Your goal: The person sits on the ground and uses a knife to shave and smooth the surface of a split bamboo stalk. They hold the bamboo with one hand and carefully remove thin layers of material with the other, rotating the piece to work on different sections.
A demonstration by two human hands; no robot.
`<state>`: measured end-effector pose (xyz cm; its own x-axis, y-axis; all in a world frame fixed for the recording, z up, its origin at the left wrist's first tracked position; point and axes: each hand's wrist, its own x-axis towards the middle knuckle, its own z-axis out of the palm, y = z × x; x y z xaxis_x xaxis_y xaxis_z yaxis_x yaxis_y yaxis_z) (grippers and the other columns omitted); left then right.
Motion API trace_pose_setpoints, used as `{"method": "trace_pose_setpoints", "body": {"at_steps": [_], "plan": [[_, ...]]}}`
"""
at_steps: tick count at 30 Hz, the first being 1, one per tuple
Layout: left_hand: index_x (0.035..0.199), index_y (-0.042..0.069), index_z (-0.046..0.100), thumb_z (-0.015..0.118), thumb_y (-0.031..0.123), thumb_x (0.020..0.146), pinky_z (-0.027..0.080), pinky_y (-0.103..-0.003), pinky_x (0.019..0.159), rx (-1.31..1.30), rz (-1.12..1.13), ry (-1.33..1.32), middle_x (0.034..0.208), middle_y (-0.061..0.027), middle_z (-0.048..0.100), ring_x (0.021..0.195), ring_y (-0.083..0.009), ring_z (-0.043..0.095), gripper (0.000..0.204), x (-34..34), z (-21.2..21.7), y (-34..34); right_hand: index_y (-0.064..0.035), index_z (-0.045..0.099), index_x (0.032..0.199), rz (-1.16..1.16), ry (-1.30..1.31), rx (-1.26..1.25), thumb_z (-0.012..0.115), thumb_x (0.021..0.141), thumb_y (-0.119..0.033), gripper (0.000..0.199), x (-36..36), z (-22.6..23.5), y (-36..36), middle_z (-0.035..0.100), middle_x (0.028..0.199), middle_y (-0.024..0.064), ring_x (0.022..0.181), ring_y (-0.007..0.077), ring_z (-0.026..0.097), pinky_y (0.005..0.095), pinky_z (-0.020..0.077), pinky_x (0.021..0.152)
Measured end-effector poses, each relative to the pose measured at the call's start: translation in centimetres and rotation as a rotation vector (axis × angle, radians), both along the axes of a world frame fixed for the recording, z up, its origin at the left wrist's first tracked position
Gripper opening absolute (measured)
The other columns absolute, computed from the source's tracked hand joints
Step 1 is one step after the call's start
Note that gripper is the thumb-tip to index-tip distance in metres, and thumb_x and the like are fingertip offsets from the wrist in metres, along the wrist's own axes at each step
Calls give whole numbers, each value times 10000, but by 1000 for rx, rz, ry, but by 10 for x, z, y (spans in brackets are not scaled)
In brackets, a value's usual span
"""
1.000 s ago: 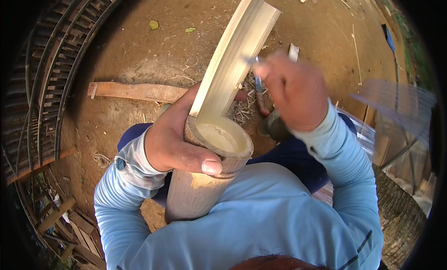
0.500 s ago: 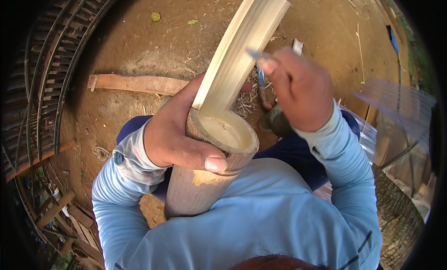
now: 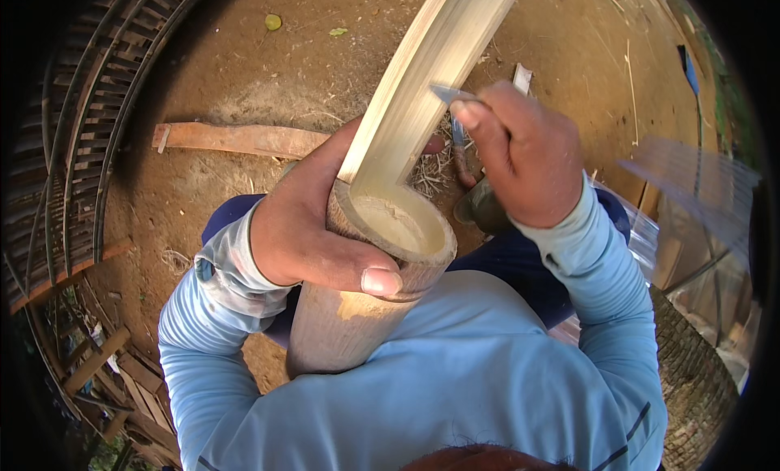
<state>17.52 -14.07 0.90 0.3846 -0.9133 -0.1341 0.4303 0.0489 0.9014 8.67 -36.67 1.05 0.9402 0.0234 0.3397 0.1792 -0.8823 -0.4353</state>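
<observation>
A thick bamboo section (image 3: 345, 337) leans against my shirt, its cut round mouth facing up and away. From its far rim rises a long, pale strip of the same bamboo wall, inner side showing. My left hand (image 3: 313, 235) wraps round the bamboo near the rim, thumb across the near side and fingertips partly showing behind the strip. In my right hand (image 3: 532, 154) is a small knife (image 3: 448, 93), its pointed blade sticking out past the thumb toward the strip's inner face. The handle is hidden in my fist. Whether the tip touches the bamboo I cannot tell.
On the dirt ground lies a flat brown wooden strip (image 3: 244, 138). A larger blade with a brown handle (image 3: 461, 166) rests beyond my knees, among shavings (image 3: 431, 174). Slatted bamboo work (image 3: 81, 138) stands at left; clear corrugated sheets (image 3: 691, 178) and a rough log (image 3: 699, 373) are at right.
The bamboo and my left hand have shifted very slightly to the right. My right hand stays in nearly the same place, and the knife blade looks sharper now, less blurred.
</observation>
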Motion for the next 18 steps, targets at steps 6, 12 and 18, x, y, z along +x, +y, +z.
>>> {"method": "trace_pose_setpoints", "body": {"at_steps": [6,12,18], "plan": [[1515,-39,320,942,268,625,407,-371,1073,-9,2,42,1370,-143,543,1229,-223,543,1128,0,2,-2,-109,631,887,10,87,-12,687,933,-267,174,-2,-2,2,647,683,117,576,322,641,424,498,510],[1491,-39,358,936,260,631,407,-372,1075,37,-15,74,1366,-148,549,1232,-222,545,1079,1,5,0,-137,685,972,133,16,0,694,919,-249,124,-8,-14,4,661,710,96,593,316,649,416,512,523],[1484,-39,372,939,287,625,410,-361,1067,21,-24,72,1364,-147,549,1246,-220,532,1080,0,2,-1,-136,680,972,173,58,-2,710,903,-259,144,-11,-10,2,649,715,109,614,303,654,421,507,523]]}}
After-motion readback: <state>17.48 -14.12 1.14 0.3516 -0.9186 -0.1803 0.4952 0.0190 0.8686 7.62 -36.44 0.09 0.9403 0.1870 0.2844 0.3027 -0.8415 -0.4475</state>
